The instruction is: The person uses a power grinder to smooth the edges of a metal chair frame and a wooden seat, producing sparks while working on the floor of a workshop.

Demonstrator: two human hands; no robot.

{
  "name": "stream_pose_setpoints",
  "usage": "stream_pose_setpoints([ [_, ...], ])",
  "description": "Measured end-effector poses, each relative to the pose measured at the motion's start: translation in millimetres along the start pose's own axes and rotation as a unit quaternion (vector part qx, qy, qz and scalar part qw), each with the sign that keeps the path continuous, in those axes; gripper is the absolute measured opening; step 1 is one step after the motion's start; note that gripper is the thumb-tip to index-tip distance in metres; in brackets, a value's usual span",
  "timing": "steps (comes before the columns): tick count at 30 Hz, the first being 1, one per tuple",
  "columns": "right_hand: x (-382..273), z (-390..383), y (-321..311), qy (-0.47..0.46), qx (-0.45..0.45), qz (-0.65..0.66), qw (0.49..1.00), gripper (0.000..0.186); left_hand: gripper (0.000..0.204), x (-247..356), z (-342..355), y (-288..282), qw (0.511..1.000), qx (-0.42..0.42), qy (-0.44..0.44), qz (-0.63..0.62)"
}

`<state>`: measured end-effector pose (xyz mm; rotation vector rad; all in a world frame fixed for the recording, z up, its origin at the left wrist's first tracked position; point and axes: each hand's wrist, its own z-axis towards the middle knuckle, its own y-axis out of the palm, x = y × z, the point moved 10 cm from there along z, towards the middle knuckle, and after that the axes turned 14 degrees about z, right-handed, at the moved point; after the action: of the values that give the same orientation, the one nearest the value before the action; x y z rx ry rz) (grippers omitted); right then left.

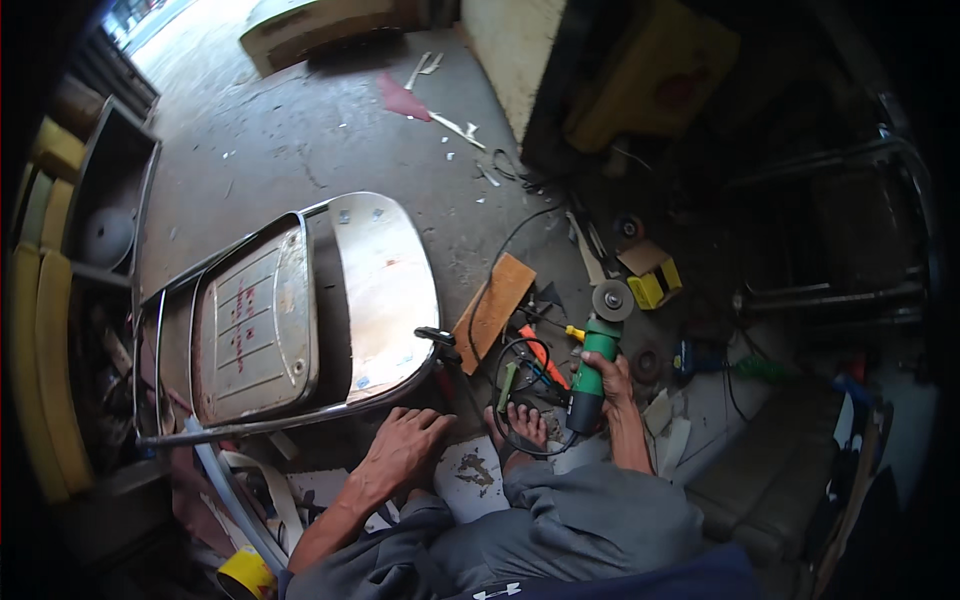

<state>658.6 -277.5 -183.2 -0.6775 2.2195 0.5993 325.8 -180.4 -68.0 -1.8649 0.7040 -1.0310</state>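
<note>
My right hand (612, 382) is wrapped round the body of a green angle grinder (592, 378). The grinder's grey disc (612, 299) points away from me, and a black cable runs from its rear end. Palm down, my left hand (408, 446) is just short of a metal folding chair frame (250, 431), its fingers loosely bent with nothing seen in them. The chair lies flat on the floor, with a worn embossed panel (262, 325) and a bare, pale rounded panel (385, 290). A black clamp-like piece (436, 338) sits at that rounded panel's right edge.
An orange-brown board (500, 308), a yellow box (655, 285) and loose hand tools lie beyond my bare foot (518, 424). Black cable (486, 285) trails across the floor. Yellow pads (45, 370) stand at the left; another metal chair frame (830, 298) stands at the right.
</note>
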Motion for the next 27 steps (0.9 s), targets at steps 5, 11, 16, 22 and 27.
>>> stream_pose_setpoints([
  [5,-12.1,17.1,-25.7,-0.043,0.067,-0.054,0.995,0.042,0.050,-3.5,-9.3,-2.0,0.999,0.021,-0.023,0.005],
  [11,3.1,60.4,-124.6,-0.182,0.177,-0.196,0.947,0.053,0.052,-8.2,1.0,16.5,0.998,-0.034,-0.001,0.043],
  [16,2.5,69.9,-128.6,-0.135,0.222,-0.328,0.908,0.085,0.050,-11.6,-1.8,28.4,0.998,-0.037,-0.005,0.050],
  [22,3.8,65.0,-149.2,-0.175,0.255,-0.368,0.877,0.080,0.048,-10.9,2.6,26.9,0.999,-0.045,-0.003,0.031],
  [27,-1.2,66.3,-157.9,-0.194,0.243,-0.394,0.865,0.068,0.046,-15.9,-0.4,-35.2,0.977,0.200,0.034,-0.065],
])
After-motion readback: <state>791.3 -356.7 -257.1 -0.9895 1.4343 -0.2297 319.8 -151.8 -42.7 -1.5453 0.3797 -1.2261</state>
